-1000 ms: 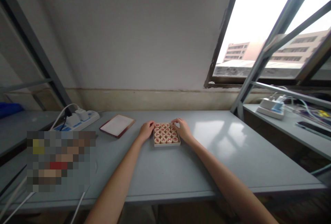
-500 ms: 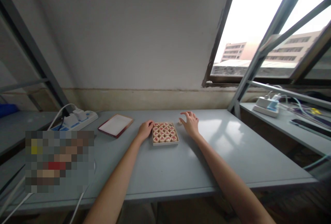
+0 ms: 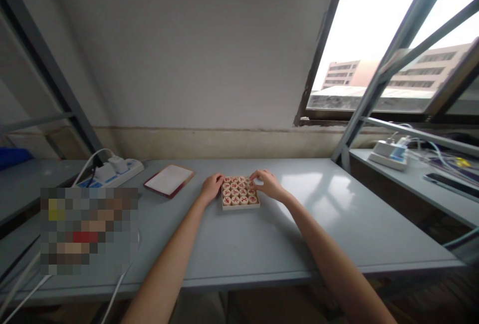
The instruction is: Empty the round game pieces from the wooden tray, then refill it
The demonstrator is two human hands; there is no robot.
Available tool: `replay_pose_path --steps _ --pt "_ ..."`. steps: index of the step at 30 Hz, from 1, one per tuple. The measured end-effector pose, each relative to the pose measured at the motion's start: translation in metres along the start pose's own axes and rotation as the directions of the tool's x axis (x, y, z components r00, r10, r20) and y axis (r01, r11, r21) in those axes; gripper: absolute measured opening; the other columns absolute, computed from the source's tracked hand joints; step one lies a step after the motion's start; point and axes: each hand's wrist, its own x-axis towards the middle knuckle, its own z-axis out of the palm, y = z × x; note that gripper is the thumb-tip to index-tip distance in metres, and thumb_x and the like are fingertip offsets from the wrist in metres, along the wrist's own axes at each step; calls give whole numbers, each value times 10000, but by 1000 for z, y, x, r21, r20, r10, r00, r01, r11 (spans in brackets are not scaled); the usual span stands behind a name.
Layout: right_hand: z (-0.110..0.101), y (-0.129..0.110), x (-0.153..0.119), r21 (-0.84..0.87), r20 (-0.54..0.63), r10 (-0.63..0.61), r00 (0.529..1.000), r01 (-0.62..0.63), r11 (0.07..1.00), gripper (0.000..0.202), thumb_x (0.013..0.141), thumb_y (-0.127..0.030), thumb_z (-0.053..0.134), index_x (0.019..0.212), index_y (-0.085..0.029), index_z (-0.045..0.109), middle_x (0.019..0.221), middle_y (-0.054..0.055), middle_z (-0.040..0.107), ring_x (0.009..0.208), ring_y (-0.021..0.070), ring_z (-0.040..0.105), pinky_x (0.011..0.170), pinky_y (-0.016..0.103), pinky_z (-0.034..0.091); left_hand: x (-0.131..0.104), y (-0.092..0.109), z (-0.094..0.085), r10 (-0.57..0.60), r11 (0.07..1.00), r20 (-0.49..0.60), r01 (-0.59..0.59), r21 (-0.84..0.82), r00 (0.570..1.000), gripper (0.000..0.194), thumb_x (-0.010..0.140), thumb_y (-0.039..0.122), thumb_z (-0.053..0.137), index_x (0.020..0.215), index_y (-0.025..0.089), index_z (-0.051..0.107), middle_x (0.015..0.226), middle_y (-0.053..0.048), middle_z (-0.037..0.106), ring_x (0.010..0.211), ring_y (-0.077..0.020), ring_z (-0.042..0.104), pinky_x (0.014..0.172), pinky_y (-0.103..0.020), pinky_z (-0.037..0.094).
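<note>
A shallow white box [image 3: 241, 207] on the grey desk holds rows of round wooden pieces [image 3: 235, 192] with red characters. My left hand [image 3: 211, 187] rests against the box's left side near its far corner, fingers bent and pressed together. Over the box's far right corner, my right hand [image 3: 266, 184] has its thumb and fingertips brought together at the pieces. Whether a piece is between those fingertips is too small to tell. To the left lies the box lid [image 3: 169, 180], its white inside facing up with a dark red rim.
A power strip with plugs [image 3: 116, 171] stands at the desk's back left, its white cables running down the left side. A blurred patch covers the front left. A metal frame post rises at the back right; beyond it a second desk holds another power strip [image 3: 389, 154] and a phone [image 3: 451, 185].
My right hand has moved left from beside the box to its far right corner, and its spread fingers have closed together. The single piece by its thumb no longer shows there.
</note>
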Motion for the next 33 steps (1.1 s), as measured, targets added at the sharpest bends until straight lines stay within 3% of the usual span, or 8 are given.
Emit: replay_pose_path --steps 6,10,14,18,21,25,29,33 --pt "-10 10 3 159 9 79 997 -80 984 232 672 -357 629 835 -206 562 788 2 622 668 121 521 612 233 368 1 -1 1 -10 1000 1 10 10 1000 250 823 268 396 878 167 618 916 -62 653 839 -156 577 723 -221 397" --pt "-20 28 -2 91 155 223 962 -239 967 265 678 -400 609 832 -194 549 792 19 620 674 130 537 569 218 362 1 0 0 -10 1000 0 10 2 1000 255 822 275 393 879 173 619 919 -57 653 845 -159 577 729 -222 401" --pt "-20 32 -7 -164 -41 353 935 -355 920 322 703 -473 564 845 -185 537 835 52 596 725 169 537 579 241 347 0 1 0 -10 1000 -2 10 5 1000 265 822 272 387 894 162 617 941 -68 647 860 -168 573 738 -231 402" --pt "-21 24 -4 -168 -184 243 952 -274 947 268 745 -406 550 907 -192 566 888 60 550 765 169 525 639 255 366 0 1 0 -9 1000 2 9 -3 1000 260 821 269 387 888 169 617 932 -62 649 863 -167 574 745 -233 402" --pt "-22 13 -2 -44 -35 16 999 -18 999 229 759 -402 547 905 -245 626 886 44 534 827 163 506 724 267 374 1 -1 1 -3 1000 1 3 -13 1000 257 821 271 390 885 172 618 932 -59 649 858 -163 575 746 -232 404" --pt "-16 0 -3 2 165 -181 970 183 983 205 712 -412 604 859 -283 666 907 45 533 894 180 473 792 300 354 1 -2 2 10 1000 -5 -10 -9 1000 258 823 277 386 873 172 617 911 -59 652 841 -162 577 739 -236 402" --pt "-15 -2 -2 53 143 -186 972 180 982 207 652 -378 670 797 -230 668 902 49 551 873 172 480 799 305 351 1 -2 1 -1 1000 -2 1 0 1000 257 824 280 388 873 175 616 918 -58 651 840 -160 578 731 -231 402" --pt "-26 9 -1 203 182 -34 983 -3 979 269 636 -398 663 792 -182 631 759 21 593 700 133 516 650 252 387 0 -1 1 -5 1000 3 5 -5 1000 265 825 293 381 884 183 614 924 -52 649 846 -160 573 733 -228 403"
